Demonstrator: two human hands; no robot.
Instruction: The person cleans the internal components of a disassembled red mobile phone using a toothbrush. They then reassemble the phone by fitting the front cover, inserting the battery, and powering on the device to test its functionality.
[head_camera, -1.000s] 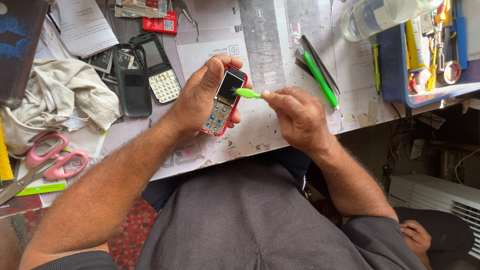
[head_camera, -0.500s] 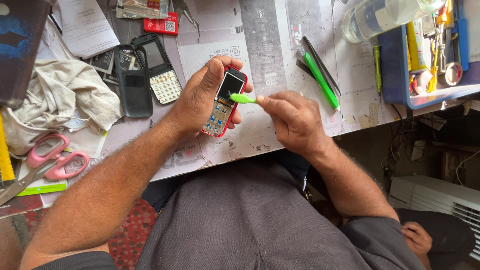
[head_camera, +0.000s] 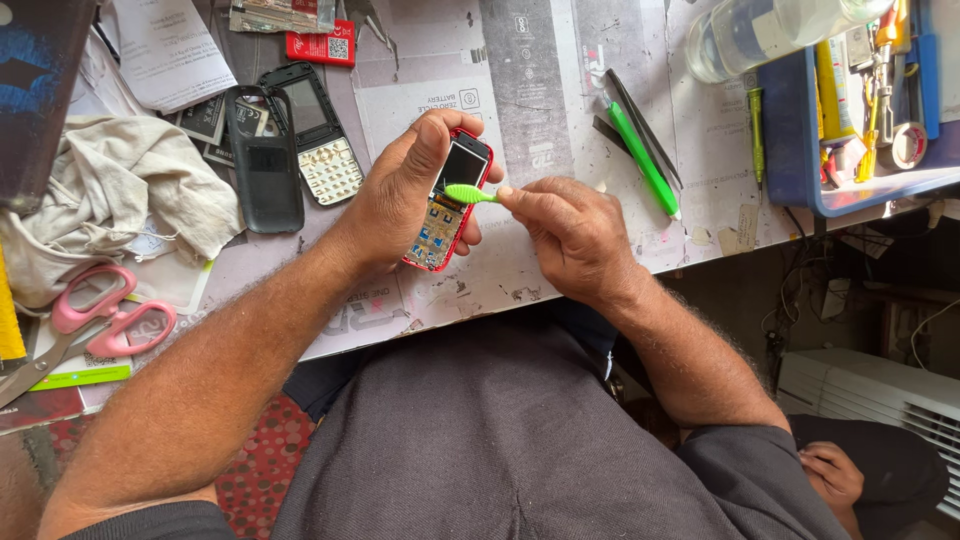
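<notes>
My left hand (head_camera: 400, 195) grips a small red keypad phone (head_camera: 448, 205) with its front cover off, so the screen and bare board show. It is held just above the table edge. My right hand (head_camera: 570, 235) pinches a small light-green tool (head_camera: 468, 193), whose rounded head lies across the phone just below the screen.
A black phone shell (head_camera: 264, 160), a keypad frame (head_camera: 318, 145), a crumpled cloth (head_camera: 110, 205) and pink scissors (head_camera: 95, 320) lie to the left. A green pen and tweezers (head_camera: 640, 140) lie to the right, beside a blue tray (head_camera: 800, 150) of tools and a clear bottle (head_camera: 760, 30).
The green tool's head has slid slightly left across the phone, then back to just under the screen. Both hands stay in place.
</notes>
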